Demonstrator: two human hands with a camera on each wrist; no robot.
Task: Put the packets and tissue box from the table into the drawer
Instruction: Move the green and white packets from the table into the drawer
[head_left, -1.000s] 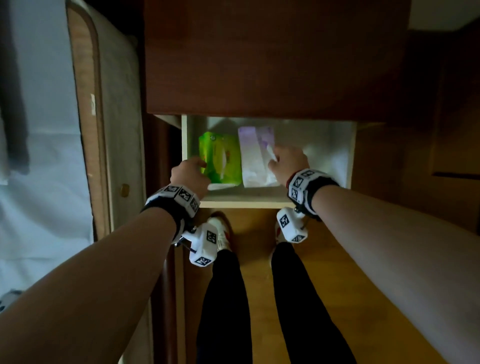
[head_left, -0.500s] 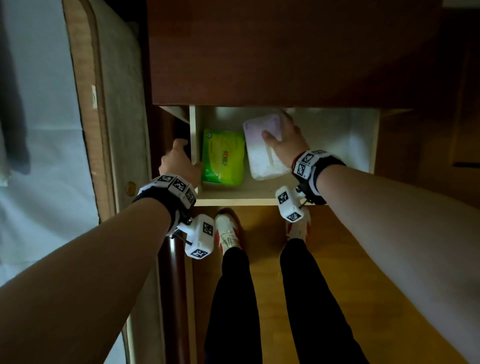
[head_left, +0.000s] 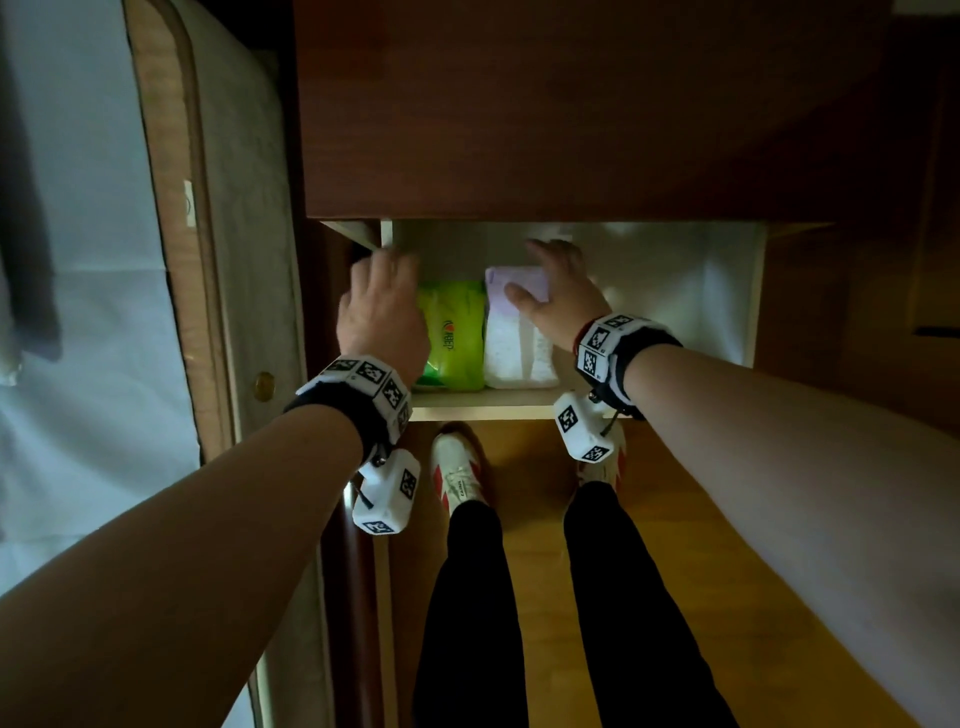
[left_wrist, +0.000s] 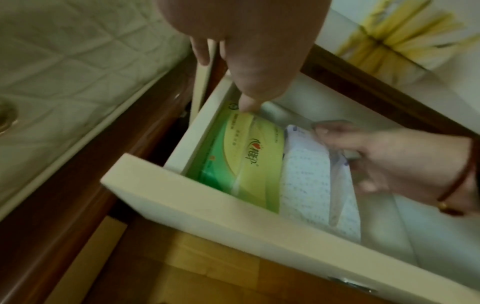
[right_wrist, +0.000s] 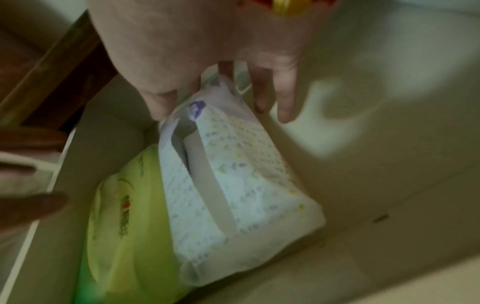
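The white drawer (head_left: 483, 410) stands pulled out under the dark brown table top. A green packet (head_left: 452, 332) lies flat along its left wall, and a white packet with purple print (head_left: 511, 348) lies beside it, touching it. My left hand (head_left: 382, 306) hovers over the left wall; in the left wrist view its thumb tip (left_wrist: 246, 107) touches the far end of the green packet (left_wrist: 249, 160). My right hand (head_left: 556, 296) holds the white packet's far end, with thumb and fingers (right_wrist: 259, 96) on either side of the white packet (right_wrist: 233, 174).
The drawer's right half is bare white floor (head_left: 675, 301). A mattress edge (head_left: 223, 208) runs close along the left. My legs and shoes (head_left: 457, 478) stand on the wooden floor below the drawer front. A white and yellow patterned thing (left_wrist: 389, 30) shows beyond the brown top.
My left hand left the drawer's left wall and moved forward over the green packet. The white packet, tilted before, now lies straight against the green one, still in my right hand.
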